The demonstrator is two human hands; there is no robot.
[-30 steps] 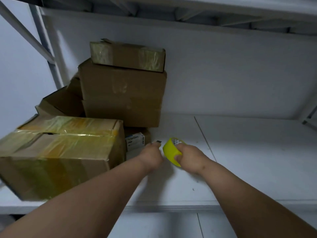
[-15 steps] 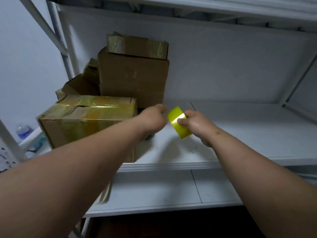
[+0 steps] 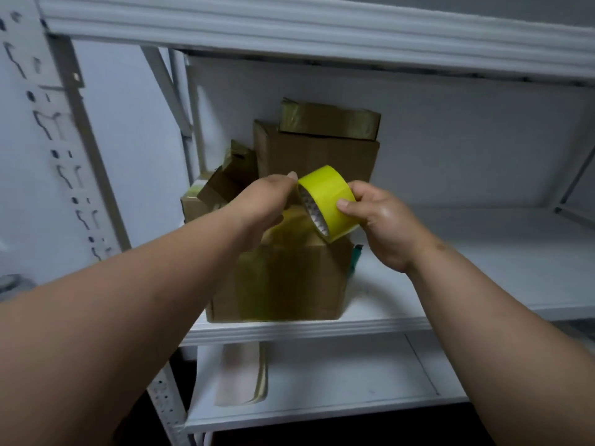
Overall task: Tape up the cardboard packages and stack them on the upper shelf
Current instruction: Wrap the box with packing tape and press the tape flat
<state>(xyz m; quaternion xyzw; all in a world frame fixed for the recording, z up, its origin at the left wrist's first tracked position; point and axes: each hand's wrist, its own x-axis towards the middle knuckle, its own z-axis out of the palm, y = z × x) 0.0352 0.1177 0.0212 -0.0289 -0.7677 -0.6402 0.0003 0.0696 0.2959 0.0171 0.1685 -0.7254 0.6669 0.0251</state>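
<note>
A roll of yellow packing tape [image 3: 326,201] is held up in front of the shelf. My right hand [image 3: 383,220] grips it, thumb on the outer face and fingers behind. My left hand [image 3: 267,201] has its fingertips at the roll's upper left rim, pinching there. Behind the hands a taped cardboard box [image 3: 286,278] sits at the front of the white shelf board [image 3: 483,272]. Further back, a plain carton [image 3: 315,152] carries a flat taped package [image 3: 328,119] on top. A few smaller cartons [image 3: 219,188] lean at the left.
A white slotted upright [image 3: 64,140] stands at the left. The shelf above [image 3: 322,30] crosses the top of the view. On the lower shelf board [image 3: 338,381] lies a flat pale stack of sheets [image 3: 244,375]. A green object [image 3: 355,259] pokes out beside the front box.
Both hands have lifted the tape roll up and away from the shelf surface. My view has pulled back and dropped, so the lower shelf and the left upright now show.
</note>
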